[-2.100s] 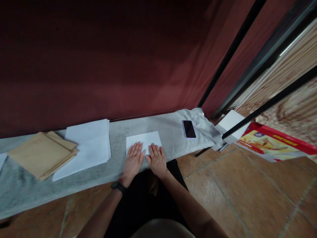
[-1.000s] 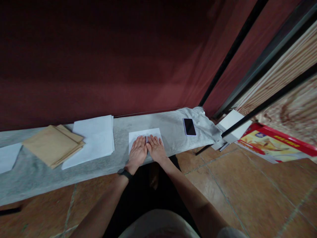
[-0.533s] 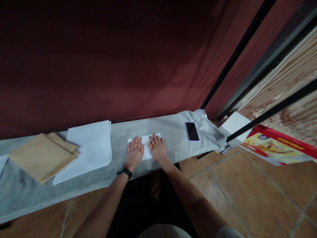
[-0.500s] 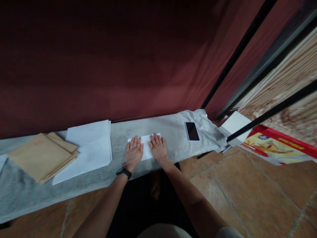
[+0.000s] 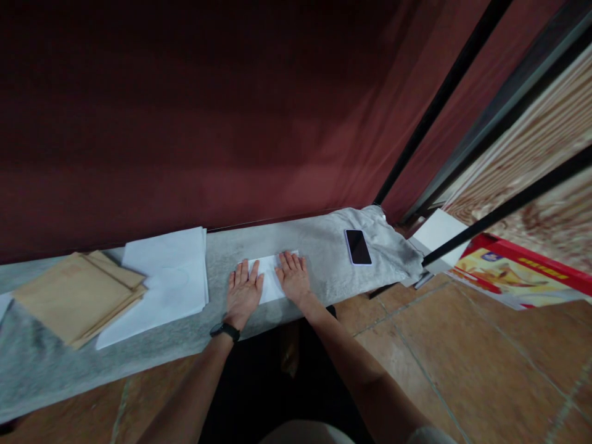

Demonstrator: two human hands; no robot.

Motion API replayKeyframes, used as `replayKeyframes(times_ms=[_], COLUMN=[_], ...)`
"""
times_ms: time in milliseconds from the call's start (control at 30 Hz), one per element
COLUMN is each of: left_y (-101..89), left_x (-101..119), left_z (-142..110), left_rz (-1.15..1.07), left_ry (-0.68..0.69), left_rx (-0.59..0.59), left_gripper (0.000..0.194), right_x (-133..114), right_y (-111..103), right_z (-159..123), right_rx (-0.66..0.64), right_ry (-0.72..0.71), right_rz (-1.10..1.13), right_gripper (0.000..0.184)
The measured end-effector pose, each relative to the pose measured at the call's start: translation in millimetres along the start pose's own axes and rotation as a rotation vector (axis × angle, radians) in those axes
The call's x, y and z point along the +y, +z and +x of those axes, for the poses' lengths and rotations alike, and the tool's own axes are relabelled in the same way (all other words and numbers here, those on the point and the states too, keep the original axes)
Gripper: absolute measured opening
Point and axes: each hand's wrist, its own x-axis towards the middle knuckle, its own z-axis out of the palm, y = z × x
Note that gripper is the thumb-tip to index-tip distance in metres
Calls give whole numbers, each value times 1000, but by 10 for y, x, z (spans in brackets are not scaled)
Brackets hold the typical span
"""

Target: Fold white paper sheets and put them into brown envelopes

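A small white paper (image 5: 269, 280) lies flat on the grey cloth-covered bench (image 5: 319, 246), directly under the person's palms and fingers. Its long axis appears to run side to side, the right end slightly farther away. The left hand (image 5: 245, 291) covers the left end, its outer fingers reaching past the edge onto the cloth; the right hand (image 5: 294, 276) covers the right end. Both touch it, so neither is nearer, and the bare middle shows between them. The fingers of both hands are extended and a little spread, pressing or resting from above, with nothing gripped.

Left of the hands, a stack of larger white sheets (image 5: 180, 277) lies well apart from the small paper, with brown envelopes (image 5: 74, 296) overlapping its left part. On the right is a smartphone (image 5: 357, 247), its dark screen up. A black wristwatch (image 5: 225, 332) is on the left wrist.

Both ends of the small paper are largely hidden, and whether it is folded or layered is hard to tell. Another white sheet (image 5: 4, 302) is cut off at the left border.
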Motion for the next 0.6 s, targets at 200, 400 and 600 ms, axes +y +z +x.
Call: replayKeyframes(times_ms=[200, 400, 600], left_y=[-39, -70, -36], left_x=[-1, 41, 292], left_z=[-9, 22, 161], left_rz=[58, 98, 29], left_ry=[16, -4, 126], left_rx=[-9, -51, -43], left_gripper=[58, 59, 60], right_x=[-48, 27, 19], right_y=[21, 39, 15], right_z=[-56, -44, -47], right_rx=[-50, 0, -19], right_ry=[-77, 14, 11], right_rz=[-3, -9, -15], right_gripper=[52, 52, 53])
